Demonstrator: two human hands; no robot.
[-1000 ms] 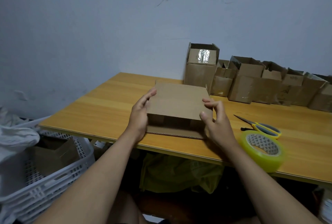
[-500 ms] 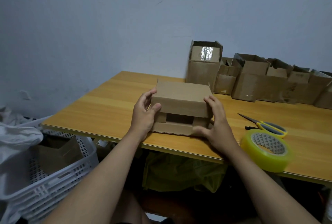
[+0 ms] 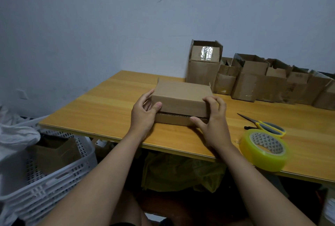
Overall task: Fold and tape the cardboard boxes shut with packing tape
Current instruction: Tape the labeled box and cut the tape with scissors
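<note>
Mid-frame, the box (image 3: 181, 101) sits between both hands — left hand (image 3: 143, 117) and right hand (image 3: 213, 126) grip its ends, flaps seemingly nearly closed.

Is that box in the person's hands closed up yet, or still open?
Folded shut but untaped. The box has its two near flaps meeting at a visible seam, with no tape showing there; the tape roll lies aside on the table.

Rightmost box (image 3: 329, 97) — cut off — frame edge
</note>
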